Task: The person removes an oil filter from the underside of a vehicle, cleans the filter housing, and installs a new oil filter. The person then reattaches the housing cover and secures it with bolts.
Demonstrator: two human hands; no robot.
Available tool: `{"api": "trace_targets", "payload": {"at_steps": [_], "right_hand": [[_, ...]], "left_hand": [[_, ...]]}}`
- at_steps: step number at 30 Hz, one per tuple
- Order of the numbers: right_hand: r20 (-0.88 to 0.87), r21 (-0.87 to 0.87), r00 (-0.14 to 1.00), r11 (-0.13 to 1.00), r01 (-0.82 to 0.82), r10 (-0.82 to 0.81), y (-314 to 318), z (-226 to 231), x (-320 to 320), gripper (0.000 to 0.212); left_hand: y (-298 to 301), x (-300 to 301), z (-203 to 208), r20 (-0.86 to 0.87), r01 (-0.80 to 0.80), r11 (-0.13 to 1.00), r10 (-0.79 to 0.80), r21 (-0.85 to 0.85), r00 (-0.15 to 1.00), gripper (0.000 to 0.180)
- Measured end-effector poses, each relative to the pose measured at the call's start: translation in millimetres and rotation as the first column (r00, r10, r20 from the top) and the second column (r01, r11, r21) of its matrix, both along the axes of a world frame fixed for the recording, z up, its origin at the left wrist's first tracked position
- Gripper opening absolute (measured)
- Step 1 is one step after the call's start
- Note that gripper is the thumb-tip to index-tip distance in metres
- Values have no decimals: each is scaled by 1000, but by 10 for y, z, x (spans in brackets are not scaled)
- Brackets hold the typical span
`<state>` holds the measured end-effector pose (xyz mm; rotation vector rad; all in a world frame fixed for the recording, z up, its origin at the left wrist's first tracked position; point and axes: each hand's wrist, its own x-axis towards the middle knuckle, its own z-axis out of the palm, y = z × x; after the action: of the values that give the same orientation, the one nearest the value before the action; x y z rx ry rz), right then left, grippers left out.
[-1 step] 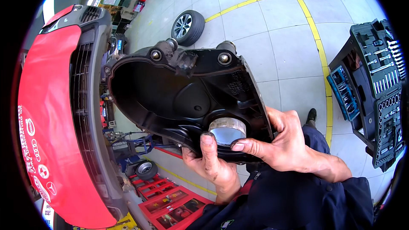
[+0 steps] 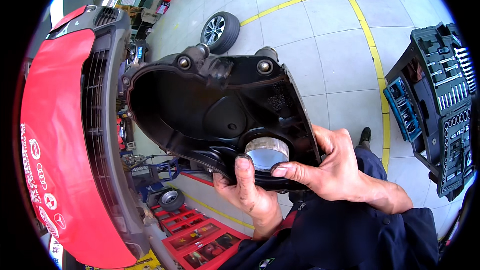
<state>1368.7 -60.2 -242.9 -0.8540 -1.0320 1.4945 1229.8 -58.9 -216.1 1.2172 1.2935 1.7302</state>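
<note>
Black and hollow, one housing cover (image 2: 222, 112) is held up off the floor (image 2: 342, 65) by two bare hands in a workshop. The left hand (image 2: 252, 197) grasps its lower edge, thumb upright against the one metal ring (image 2: 265, 143) seated in the cover near that edge. The right hand (image 2: 340, 170) grips the lower right corner, its thumb reaching across to the ring's near rim. Two large bolts (image 2: 264, 67) stand along the cover's upper edge.

Two wheels are in view: one spoked wheel (image 2: 220, 32) on the floor beyond the upper edge, and a second wheel (image 2: 171, 198) at lower left. One open tool case (image 2: 442, 115) stands at right, with one blue tray (image 2: 404, 110) beside it, past a yellow line (image 2: 372, 45) on the floor. At left, one red sheet (image 2: 62, 155) lies over a vehicle front with a dark grille (image 2: 97, 85); one red cabinet (image 2: 227, 245) sits below.

The cover blocks the view of the floor behind it. Most fingers of both hands are hidden behind the cover, the thumbs mask part of the ring's near rim, the vehicle is cut off at left, and clutter at upper left is hard to make out.
</note>
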Motion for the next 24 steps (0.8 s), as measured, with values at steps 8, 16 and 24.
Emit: {"api": "trace_targets", "payload": {"at_steps": [8,16,24], "right_hand": [[-24,52,990,989,141,-140,6,8,-146,35],[138,-21,985,994,109,-105,48,41,-153,31],[153,-12,968,979,204,-200,95,-21,-255,29]], "left_hand": [[-4,-104,-72,38,-76,997,76,-17,996,41],[45,-158,-109,61,-55,996,59,-68,996,40],[127,-165,-124,84,-52,993,61,-107,995,39]]}}
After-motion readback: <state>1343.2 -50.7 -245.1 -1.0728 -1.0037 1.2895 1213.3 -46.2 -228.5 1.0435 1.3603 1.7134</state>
